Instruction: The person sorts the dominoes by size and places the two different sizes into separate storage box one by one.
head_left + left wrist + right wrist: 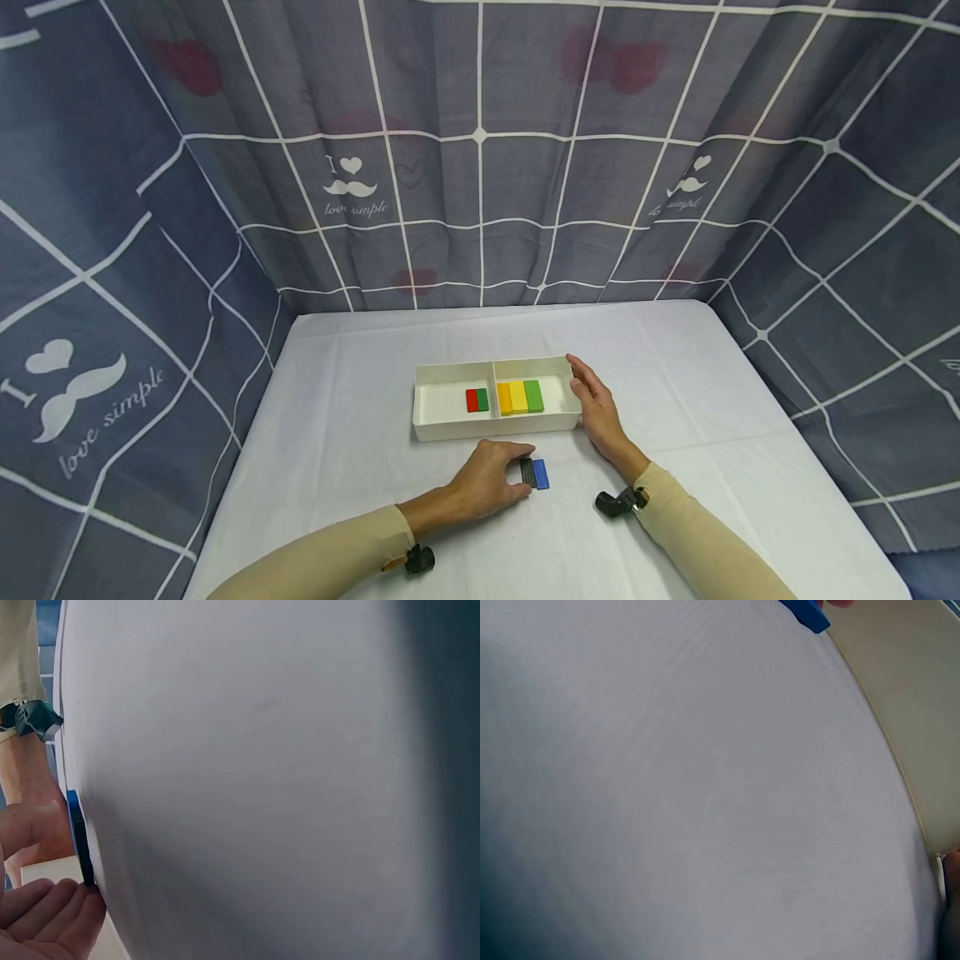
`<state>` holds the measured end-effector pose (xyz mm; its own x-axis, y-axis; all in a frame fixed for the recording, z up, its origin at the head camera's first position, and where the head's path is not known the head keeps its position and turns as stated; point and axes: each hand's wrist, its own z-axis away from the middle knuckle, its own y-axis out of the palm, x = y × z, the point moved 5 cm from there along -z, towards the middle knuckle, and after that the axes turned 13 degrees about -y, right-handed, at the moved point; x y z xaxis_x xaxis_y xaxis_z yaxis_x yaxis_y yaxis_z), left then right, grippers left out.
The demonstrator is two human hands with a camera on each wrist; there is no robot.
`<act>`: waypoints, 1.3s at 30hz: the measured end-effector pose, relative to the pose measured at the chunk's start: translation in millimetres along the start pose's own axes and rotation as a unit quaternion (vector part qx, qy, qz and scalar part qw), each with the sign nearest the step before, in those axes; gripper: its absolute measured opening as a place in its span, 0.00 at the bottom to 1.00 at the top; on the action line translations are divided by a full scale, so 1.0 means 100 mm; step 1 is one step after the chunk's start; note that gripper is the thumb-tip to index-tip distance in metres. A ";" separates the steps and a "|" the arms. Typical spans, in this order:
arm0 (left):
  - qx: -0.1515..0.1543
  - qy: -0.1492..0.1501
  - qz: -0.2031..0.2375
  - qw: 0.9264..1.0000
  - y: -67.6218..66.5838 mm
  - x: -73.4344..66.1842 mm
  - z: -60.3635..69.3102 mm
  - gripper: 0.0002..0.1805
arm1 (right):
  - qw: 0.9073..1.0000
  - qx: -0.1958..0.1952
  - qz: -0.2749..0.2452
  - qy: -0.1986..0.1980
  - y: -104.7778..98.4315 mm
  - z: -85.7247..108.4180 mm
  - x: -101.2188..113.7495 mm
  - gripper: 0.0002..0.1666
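In the head view my left hand [491, 479] spans a flat black block [528, 472] on the table, its thumb and a finger at the block's two ends. Against the black block's right side lies a blue block [541, 473]. The left wrist view shows fingertips [91, 900] touching the dark block's end. My right hand [600, 412] rests against the right end of a white two-part box [457, 432], fingers extended along its wall. Red [471, 400] and dark green [482, 399] blocks lie in the left compartment; orange [504, 398], yellow [518, 397] and light green [533, 396] ones in the right.
A white cloth covers the table [345, 392]. Dark checked curtains [442, 183] hang behind it and on both sides. A divider [495, 392] splits the box, which stands just beyond the loose blocks.
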<state>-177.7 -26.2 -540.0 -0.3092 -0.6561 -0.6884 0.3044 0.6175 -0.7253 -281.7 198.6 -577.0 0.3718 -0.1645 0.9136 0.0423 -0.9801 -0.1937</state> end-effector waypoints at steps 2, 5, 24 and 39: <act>0.000 -0.001 -0.003 1.000 0.00 0.00 0.00 0.29 | 1.000 -0.001 -0.001 0.001 0.00 0.00 0.00 0.29; -0.001 -0.002 -0.012 1.000 0.00 -0.02 0.01 0.29 | 1.000 -0.002 -0.002 0.006 0.00 0.00 0.00 0.29; -0.004 -0.010 -0.052 0.999 0.03 -0.05 0.00 0.29 | 1.000 0.004 -0.002 0.002 0.00 0.01 0.02 0.30; -0.007 -0.015 -0.060 0.998 0.04 -0.07 -0.01 0.28 | 1.000 0.004 -0.003 0.005 0.00 0.01 0.02 0.29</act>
<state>-175.3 -19.3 -538.1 -0.3158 -0.7385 -0.5957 0.2533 0.5394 -0.8030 -280.2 198.2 -575.9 0.3626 -0.1593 0.9182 0.0530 -0.9802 -0.1909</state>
